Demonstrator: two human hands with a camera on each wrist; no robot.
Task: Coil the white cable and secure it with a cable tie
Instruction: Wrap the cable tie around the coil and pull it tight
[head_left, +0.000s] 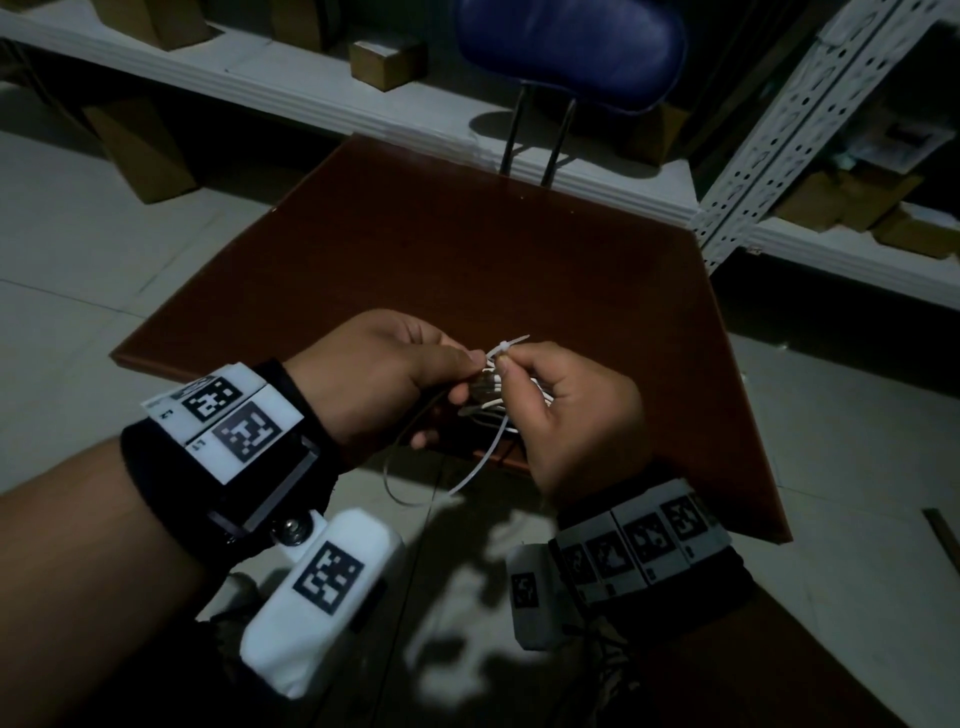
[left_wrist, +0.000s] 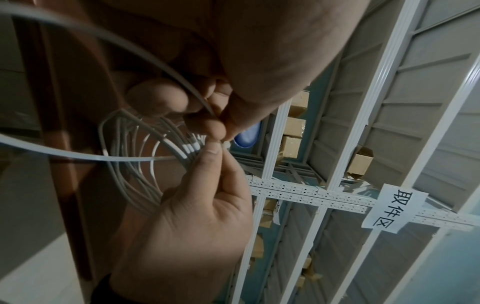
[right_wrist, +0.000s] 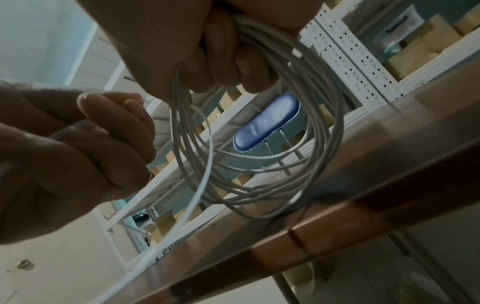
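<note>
At frame centre, one cable (head_left: 493, 397) hangs coiled from the right hand (head_left: 571, 415), fingers curled round it. The left hand (head_left: 384, 374) pinches one tie (head_left: 511, 344). One table (head_left: 467, 249), one chair (head_left: 571, 47).

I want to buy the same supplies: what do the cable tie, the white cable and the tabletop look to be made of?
Cable tie: probably nylon; a thin, flat, whitish strip that springs into a wide loop. White cable: seemingly matte plastic-sheathed wire, hanging in limp thin coils. Tabletop: reddish-brown, smooth, perhaps wood laminate; no grain shows in the dim light.
</note>
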